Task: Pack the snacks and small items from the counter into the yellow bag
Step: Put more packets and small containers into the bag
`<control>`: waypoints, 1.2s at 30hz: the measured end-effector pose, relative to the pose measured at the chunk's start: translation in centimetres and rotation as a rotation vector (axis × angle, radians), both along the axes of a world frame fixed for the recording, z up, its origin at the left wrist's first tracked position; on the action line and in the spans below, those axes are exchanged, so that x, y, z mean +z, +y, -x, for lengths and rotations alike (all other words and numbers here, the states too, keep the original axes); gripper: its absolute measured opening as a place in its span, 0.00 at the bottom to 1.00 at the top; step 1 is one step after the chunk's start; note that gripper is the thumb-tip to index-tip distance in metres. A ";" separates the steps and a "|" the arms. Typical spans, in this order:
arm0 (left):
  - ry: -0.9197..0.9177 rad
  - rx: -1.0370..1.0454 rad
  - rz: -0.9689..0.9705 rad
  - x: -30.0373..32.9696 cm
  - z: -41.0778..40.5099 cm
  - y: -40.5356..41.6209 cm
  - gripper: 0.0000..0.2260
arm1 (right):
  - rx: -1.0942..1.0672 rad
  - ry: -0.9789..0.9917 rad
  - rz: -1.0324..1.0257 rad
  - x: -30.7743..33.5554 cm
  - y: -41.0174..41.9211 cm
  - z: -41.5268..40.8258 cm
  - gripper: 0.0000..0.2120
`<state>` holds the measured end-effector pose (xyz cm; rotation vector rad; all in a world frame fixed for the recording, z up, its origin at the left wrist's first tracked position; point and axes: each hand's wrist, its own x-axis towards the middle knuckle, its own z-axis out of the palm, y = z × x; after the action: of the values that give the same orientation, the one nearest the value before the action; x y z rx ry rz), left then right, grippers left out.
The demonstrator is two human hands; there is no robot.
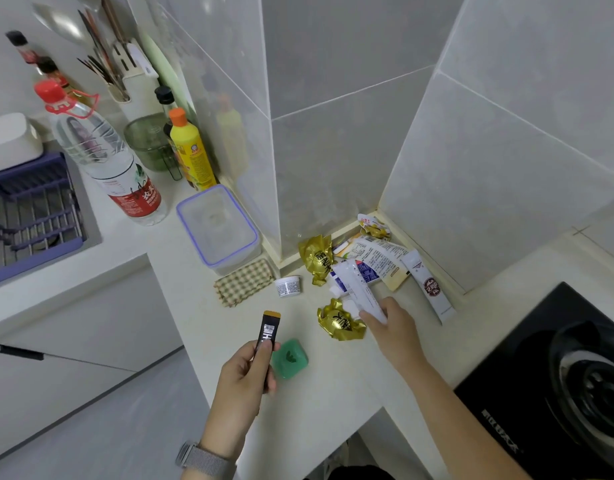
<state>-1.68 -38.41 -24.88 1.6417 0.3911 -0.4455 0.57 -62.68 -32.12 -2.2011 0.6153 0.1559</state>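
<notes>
My left hand (245, 379) grips a black stick sachet (268, 332) with an orange tip, held above the counter's front edge. My right hand (390, 327) is closed on a white tube-like packet (359, 289) in the snack pile. Around it lie two gold-wrapped snacks (317, 259) (340, 322), a white stick sachet (428, 285), a cream printed packet (385, 259), a small white cup (288, 286) and a green square item (290, 358). No yellow bag is in view.
A clear lidded box (217, 225) and a checked cloth (245, 282) sit left of the pile. Bottles (111, 157) (191, 150) stand behind them. A black gas stove (554, 382) is on the right, a sink rack (32, 216) far left.
</notes>
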 end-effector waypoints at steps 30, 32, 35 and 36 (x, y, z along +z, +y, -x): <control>0.081 -0.666 0.090 2.0 8.2 -6.0 0.14 | -0.649 -0.110 -0.522 8.9 6.6 23.2 0.06; 0.048 -0.748 0.100 2.0 9.5 -6.6 0.14 | -0.705 -0.114 -0.511 8.7 6.9 25.3 0.06; 0.025 -0.855 0.114 1.9 11.5 -8.0 0.13 | -0.809 -0.138 -0.508 8.8 6.7 28.3 0.08; 0.016 -0.889 0.119 2.0 12.1 -8.6 0.12 | -0.843 -0.145 -0.498 9.0 6.5 29.2 0.08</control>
<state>-13.81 -46.98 -22.92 1.6305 -0.3845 -1.1142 -28.66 -56.22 -23.15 -1.3294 1.2113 -0.2646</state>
